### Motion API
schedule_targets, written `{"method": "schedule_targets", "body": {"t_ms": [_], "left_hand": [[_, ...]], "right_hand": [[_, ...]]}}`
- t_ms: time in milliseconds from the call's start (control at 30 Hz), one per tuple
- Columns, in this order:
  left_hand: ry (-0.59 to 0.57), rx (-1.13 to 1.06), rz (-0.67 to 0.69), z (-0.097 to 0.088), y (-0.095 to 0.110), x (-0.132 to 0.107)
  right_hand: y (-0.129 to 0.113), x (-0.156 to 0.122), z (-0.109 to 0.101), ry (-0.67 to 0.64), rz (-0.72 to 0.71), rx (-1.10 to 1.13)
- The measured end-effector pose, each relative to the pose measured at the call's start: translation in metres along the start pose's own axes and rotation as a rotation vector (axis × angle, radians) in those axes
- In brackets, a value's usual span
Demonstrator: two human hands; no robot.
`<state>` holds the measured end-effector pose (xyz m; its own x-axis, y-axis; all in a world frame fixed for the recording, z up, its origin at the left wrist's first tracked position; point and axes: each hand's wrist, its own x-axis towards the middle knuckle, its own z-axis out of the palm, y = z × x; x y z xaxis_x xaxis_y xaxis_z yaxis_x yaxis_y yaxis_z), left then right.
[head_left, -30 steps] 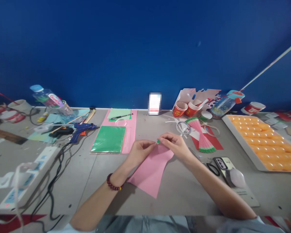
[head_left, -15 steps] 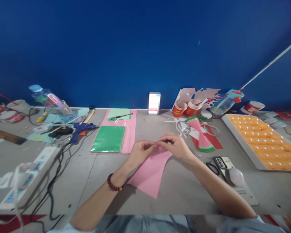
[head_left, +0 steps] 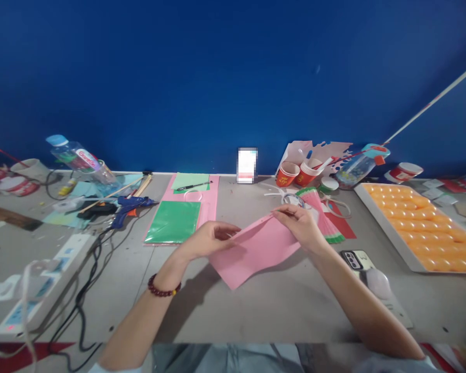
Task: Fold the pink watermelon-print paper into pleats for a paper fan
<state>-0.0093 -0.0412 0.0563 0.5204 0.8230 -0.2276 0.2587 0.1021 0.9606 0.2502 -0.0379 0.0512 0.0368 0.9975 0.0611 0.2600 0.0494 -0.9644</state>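
A sheet of pink paper [head_left: 256, 251] is held up above the grey table between my two hands, its far edge slanting upward to the right. My left hand [head_left: 212, 238] grips the paper's left end, thumb on the near face and the other fingers behind. At the upper right corner, my right hand [head_left: 299, 223] pinches the sheet between thumb and fingers. A narrow strip along the far edge looks folded over. Just beyond my right hand lies a pleated pink fan with green ends [head_left: 330, 228], partly covered by that hand.
A green paper pack [head_left: 173, 223] and a pen [head_left: 194, 185] lie at left, near a blue glue gun [head_left: 130, 207] and a power strip [head_left: 46, 285]. Paper cups [head_left: 287, 174] stand at the back right. A tray of orange balls [head_left: 423, 228] and a phone [head_left: 353, 260] are at right.
My hands have moved apart, the left one leftward and the right one to the right. The pink paper has turned and rises higher off the table, with its far edge now stretched between them.
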Motion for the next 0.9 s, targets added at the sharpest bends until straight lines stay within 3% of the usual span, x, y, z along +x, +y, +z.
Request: {"method": "schedule_targets", "body": {"t_ms": [100, 300, 367, 467, 567, 733, 900], "left_hand": [[0.118, 0.045, -0.021, -0.010, -0.011, -0.004], [0.377, -0.087, 0.056, -0.013, -0.029, -0.005], [0.478, -0.132, 0.080, -0.011, -0.029, -0.003], [0.526, -0.158, 0.074, -0.008, -0.028, -0.001], [0.505, -0.171, 0.071, -0.002, -0.029, 0.001], [0.467, -0.220, 0.135, 0.014, -0.025, 0.002], [0.449, -0.210, 0.207, 0.022, -0.013, -0.004]], "right_hand": [[0.009, -0.004, -0.007, 0.038, 0.107, 0.079], [0.039, -0.020, -0.014, 0.040, 0.162, 0.177], [0.048, -0.023, -0.015, 0.000, 0.159, 0.101], [0.051, -0.024, -0.014, -0.087, 0.001, -0.151], [0.034, -0.022, -0.006, -0.105, -0.220, -0.386], [-0.012, -0.021, 0.029, -0.138, -0.488, -0.422], [-0.036, -0.023, 0.061, -0.117, -0.512, -0.407]]}}
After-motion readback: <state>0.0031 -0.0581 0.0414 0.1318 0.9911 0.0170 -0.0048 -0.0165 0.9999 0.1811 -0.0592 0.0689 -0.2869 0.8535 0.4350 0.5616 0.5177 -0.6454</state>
